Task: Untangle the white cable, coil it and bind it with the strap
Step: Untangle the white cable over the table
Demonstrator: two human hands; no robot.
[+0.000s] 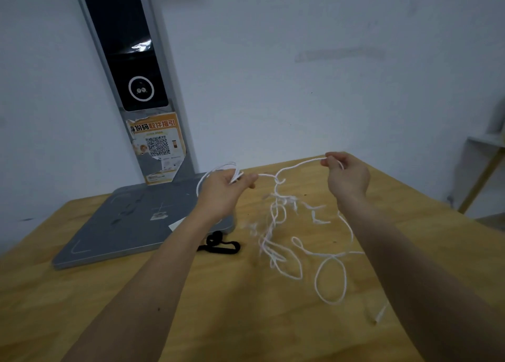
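Observation:
A long white cable [330, 279] lies in loose tangled loops on the wooden table [246, 320], partly blurred. My left hand [224, 189] grips a few gathered loops of it above the table. My right hand [348, 174] pinches the cable farther along, and a raised strand with a knot in it [278, 181] stretches between the two hands. From that knot the cable hangs down into the tangle. A black strap [221, 246] lies on the table just under my left forearm, next to the grey base.
A grey flat base [114, 225] with a tall dark upright panel [131, 60] stands at the back left against the white wall. A shelf and a wooden frame [483, 170] show at the right edge. The table's far corner lies behind my right hand.

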